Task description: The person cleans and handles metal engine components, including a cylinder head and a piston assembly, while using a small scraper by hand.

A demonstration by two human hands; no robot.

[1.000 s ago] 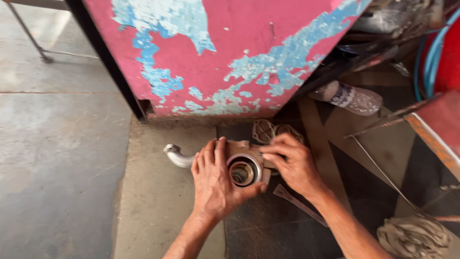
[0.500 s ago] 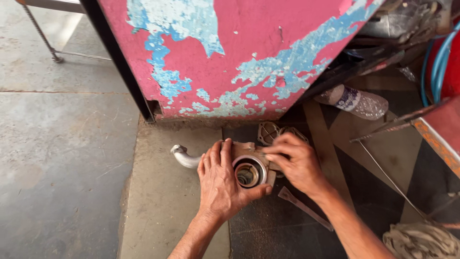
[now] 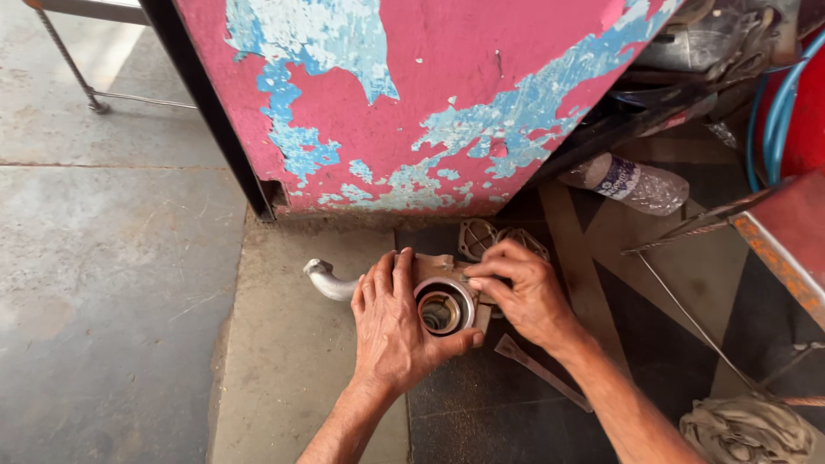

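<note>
A big pink panel (image 3: 412, 94) with flaking blue patches stands just behind the work, close to the hands. A clear plastic bottle (image 3: 632, 182) lies on its side to the right, near a thin metal rod (image 3: 687, 314). A flat metal strip (image 3: 541, 371) lies on the floor beside the right wrist, and a crumpled rag (image 3: 748, 430) sits at the lower right corner.

The metal housing (image 3: 443, 296) rests on the dark floor in front of the panel. It is dull and worn, with a round open bore ringed in bright metal and a curved pale pipe (image 3: 326, 279) sticking out to its left.

The left hand (image 3: 391, 331) lies flat, fingers spread over the housing's left side, thumb hooked under the ring. The right hand (image 3: 524, 296) curls its fingers, pinching the housing's right edge.
</note>
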